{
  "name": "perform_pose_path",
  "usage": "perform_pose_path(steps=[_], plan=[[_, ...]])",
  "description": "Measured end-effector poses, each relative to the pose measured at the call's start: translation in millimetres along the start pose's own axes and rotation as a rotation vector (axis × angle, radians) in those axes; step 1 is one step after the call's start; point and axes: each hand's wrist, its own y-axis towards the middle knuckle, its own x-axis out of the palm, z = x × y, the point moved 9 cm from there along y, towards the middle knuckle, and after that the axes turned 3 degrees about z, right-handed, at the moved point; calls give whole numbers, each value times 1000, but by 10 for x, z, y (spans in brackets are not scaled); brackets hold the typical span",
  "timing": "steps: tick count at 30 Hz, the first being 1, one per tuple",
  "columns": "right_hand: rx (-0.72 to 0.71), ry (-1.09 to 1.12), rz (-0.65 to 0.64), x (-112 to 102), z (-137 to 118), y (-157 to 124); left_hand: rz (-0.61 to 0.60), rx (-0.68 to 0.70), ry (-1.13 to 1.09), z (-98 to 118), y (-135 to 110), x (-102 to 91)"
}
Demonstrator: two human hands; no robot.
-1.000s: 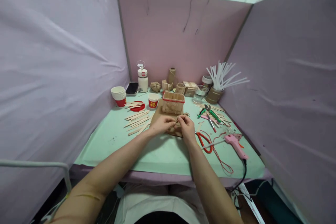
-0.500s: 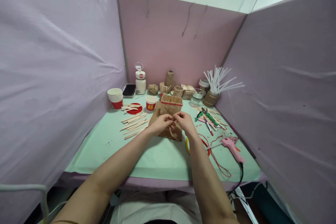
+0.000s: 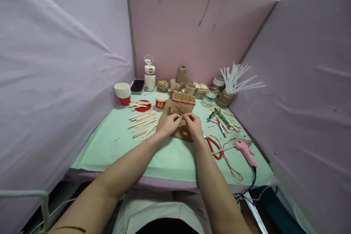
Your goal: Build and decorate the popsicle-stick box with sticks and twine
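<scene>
My left hand [image 3: 172, 124] and my right hand [image 3: 193, 125] meet fingertip to fingertip, both closed in a pinch. Between them is a thin tan strand, seemingly twine [image 3: 182, 117], mostly covered by the fingers. Just behind the hands stands a small tan box-shaped basket [image 3: 183, 106] with ribbed inner walls and a red band along its rim. Under the hands lies a brown cardboard piece [image 3: 163, 117], partly hidden by them. Red-handled scissors [image 3: 218, 155] lie beside my right forearm.
Loose wooden sticks [image 3: 142, 121] lie left, near a red lid [image 3: 143, 106] and paper cups [image 3: 123, 93]. To the right are green-handled pliers [image 3: 225, 120], a pink glue gun [image 3: 246, 152] with its cord, and red string [image 3: 233, 172]. White sticks [image 3: 233, 78] stand in a jar behind.
The view has tilted down and shifted slightly left. My fingertips have drawn closer together; the strand that hung below them is now mostly out of sight. The basket stays behind the hands.
</scene>
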Motion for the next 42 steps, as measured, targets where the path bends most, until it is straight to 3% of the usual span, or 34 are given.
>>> perform_pose_path(steps=[13,21,32,42], plan=[[-14,-104,30,-34,17,-35,-1,140,145,135,-76,-20],[1,-24,-3,-6,36,-39,-4,146,104,117,-70,-9],[-76,-128,-6,-11,10,-34,56,-75,-185,-282,45,22],[-35,-96,-30,23,59,-30,52,-49,-334,-389,123,64]])
